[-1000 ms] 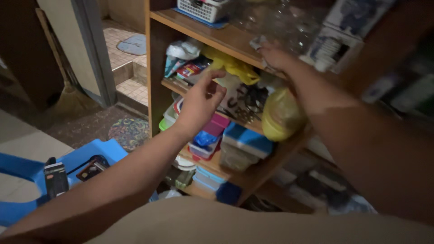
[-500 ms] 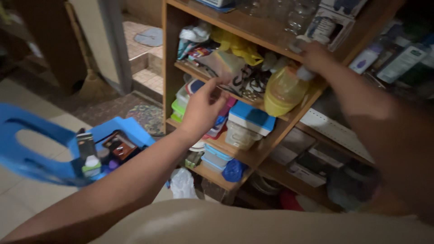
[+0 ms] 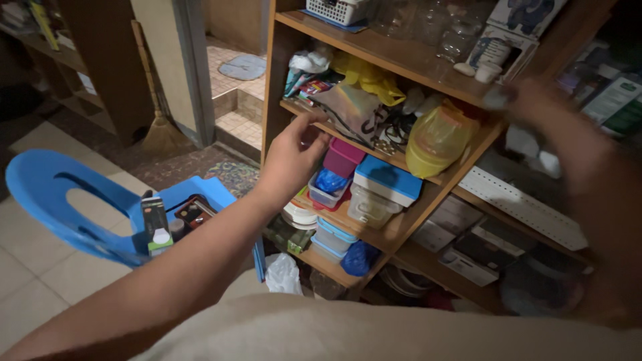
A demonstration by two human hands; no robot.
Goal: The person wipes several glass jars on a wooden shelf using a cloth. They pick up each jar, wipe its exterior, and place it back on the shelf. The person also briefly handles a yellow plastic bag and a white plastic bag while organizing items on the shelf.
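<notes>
I see my left hand [image 3: 289, 157] at the front edge of the wooden shelf [image 3: 374, 50], fingers [image 3: 314, 119] loosely curled and holding nothing, tips just touching a shiny foil pouch [image 3: 351, 110] at one o'clock from the hand. The pouch leans among crowded odds and ends; a careless tug could drag the yellow plastic bag [image 3: 364, 73] at twelve o'clock off the edge. My right hand [image 3: 558, 140] is blurred at three o'clock near the shelf corner, beside a yellow lidded jar [image 3: 435, 140]; I cannot tell how its fingers stand, and a sweep there could knock the jar down.
</notes>
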